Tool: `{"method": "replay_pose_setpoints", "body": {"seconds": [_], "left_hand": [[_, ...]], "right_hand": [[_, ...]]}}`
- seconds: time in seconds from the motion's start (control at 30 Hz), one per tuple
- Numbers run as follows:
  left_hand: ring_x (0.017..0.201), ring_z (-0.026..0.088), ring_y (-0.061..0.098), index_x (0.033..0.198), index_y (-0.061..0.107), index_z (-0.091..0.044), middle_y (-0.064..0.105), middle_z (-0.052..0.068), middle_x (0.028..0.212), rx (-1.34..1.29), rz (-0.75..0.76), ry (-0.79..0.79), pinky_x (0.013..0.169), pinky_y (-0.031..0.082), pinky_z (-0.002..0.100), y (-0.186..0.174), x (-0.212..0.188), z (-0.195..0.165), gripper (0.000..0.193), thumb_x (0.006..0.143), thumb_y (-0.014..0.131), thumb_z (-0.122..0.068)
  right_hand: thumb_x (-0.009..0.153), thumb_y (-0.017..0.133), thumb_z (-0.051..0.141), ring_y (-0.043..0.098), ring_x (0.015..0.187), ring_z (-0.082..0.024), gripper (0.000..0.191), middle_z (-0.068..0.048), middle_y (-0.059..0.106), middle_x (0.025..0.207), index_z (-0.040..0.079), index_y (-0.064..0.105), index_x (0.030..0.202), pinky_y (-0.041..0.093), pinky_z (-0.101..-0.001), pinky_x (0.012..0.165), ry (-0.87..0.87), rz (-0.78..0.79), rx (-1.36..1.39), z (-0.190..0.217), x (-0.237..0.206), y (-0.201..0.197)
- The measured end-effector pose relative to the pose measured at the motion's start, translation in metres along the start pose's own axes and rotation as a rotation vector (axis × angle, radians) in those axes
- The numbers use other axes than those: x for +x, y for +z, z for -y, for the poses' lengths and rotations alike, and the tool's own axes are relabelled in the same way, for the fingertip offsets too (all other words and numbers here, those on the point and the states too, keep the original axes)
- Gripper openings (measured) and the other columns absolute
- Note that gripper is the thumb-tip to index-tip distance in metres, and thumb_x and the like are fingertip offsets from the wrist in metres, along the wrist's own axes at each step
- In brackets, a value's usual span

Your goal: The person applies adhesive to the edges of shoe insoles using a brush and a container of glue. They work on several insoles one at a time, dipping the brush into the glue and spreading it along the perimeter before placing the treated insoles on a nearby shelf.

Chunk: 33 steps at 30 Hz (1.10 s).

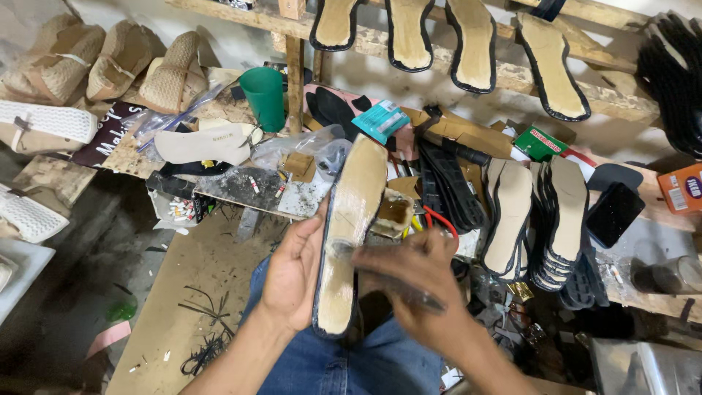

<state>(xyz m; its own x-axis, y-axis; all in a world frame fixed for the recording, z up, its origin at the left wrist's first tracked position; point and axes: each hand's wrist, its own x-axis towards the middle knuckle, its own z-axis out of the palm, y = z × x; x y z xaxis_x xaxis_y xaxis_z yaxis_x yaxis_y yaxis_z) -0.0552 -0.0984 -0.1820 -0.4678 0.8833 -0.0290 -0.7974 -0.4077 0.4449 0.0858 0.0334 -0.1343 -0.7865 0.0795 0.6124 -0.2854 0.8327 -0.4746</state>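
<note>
My left hand (pixel 292 274) grips a long tan shoe insole with a black rim (pixel 351 219), held upright over my lap with its toe pointing away from me. My right hand (pixel 420 281) is blurred with motion just right of the insole's lower half and holds a thin dark tool (pixel 409 295) whose tip is near the insole's surface. Blue jeans (pixel 365 362) show below both hands.
Stacks of matching insoles (pixel 559 219) stand to the right. More insoles (pixel 475 40) hang on a wooden rail above. A green cup (pixel 263 95), woven sandal uppers (pixel 121 58), a cluttered bench and a cardboard sheet (pixel 190 292) with black scraps lie to the left.
</note>
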Motion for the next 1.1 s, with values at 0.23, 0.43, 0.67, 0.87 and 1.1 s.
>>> {"method": "replay_pose_setpoints", "body": {"seconds": [0.23, 0.43, 0.67, 0.87, 1.1], "left_hand": [[0.118, 0.022, 0.058, 0.153, 0.045, -0.006, 0.060, 0.010, 0.134, 0.157, -0.255, 0.215, 0.100, 0.046, 0.038, 0.005, 0.011, 0.000, 0.060, 0.095, 0.048, -0.025], [0.130, 0.021, 0.055, 0.152, 0.043, -0.003, 0.057, 0.012, 0.143, 0.382, -0.215, 0.343, 0.109, 0.044, 0.034, 0.053, 0.010, 0.004, 0.061, 0.091, 0.044, -0.009], [0.118, 0.020, 0.061, 0.146, 0.048, -0.012, 0.065, 0.010, 0.129, 0.369, -0.140, 0.073, 0.096, 0.048, 0.034, 0.121, 0.063, 0.026, 0.055, 0.091, 0.049, -0.004], [0.107, 0.024, 0.061, 0.123, 0.057, 0.001, 0.063, 0.015, 0.117, 0.305, 0.226, 0.071, 0.094, 0.051, 0.041, 0.192, 0.160, 0.051, 0.032, 0.098, 0.057, -0.019], [0.082, 0.035, 0.071, 0.110, 0.066, 0.014, 0.072, 0.025, 0.096, 0.824, 0.086, 0.057, 0.066, 0.060, 0.054, 0.276, 0.250, 0.075, 0.051, 0.091, 0.049, -0.031]], "right_hand": [[0.094, 0.073, 0.018, 0.072, 0.107, -0.020, 0.026, 0.000, 0.079, 0.118, 0.013, 0.074, 0.119, 0.041, -0.0386, 0.095, -0.045, 0.154, 0.146, -0.008, -0.059, -0.010], [0.104, 0.058, 0.011, 0.068, 0.095, -0.014, 0.037, -0.008, 0.075, 0.102, 0.004, 0.063, 0.140, 0.052, -0.0280, 0.085, 0.604, -0.563, 0.170, -0.024, -0.077, -0.015], [0.106, 0.048, 0.000, 0.054, 0.136, -0.019, 0.068, -0.018, 0.042, 0.165, 0.006, 0.018, 0.166, 0.047, -0.0305, 0.107, 0.457, -0.797, 0.104, -0.045, -0.074, -0.019], [0.113, 0.048, -0.001, 0.054, 0.139, -0.023, 0.069, -0.017, 0.039, 0.170, 0.007, 0.013, 0.171, 0.045, -0.0333, 0.114, 0.446, -0.985, 0.053, -0.059, -0.084, -0.049], [0.111, 0.048, 0.001, 0.054, 0.143, -0.026, 0.071, -0.017, 0.037, 0.170, 0.008, 0.009, 0.170, 0.047, -0.0315, 0.109, 0.475, -0.978, -0.039, -0.058, -0.113, -0.054]]}}
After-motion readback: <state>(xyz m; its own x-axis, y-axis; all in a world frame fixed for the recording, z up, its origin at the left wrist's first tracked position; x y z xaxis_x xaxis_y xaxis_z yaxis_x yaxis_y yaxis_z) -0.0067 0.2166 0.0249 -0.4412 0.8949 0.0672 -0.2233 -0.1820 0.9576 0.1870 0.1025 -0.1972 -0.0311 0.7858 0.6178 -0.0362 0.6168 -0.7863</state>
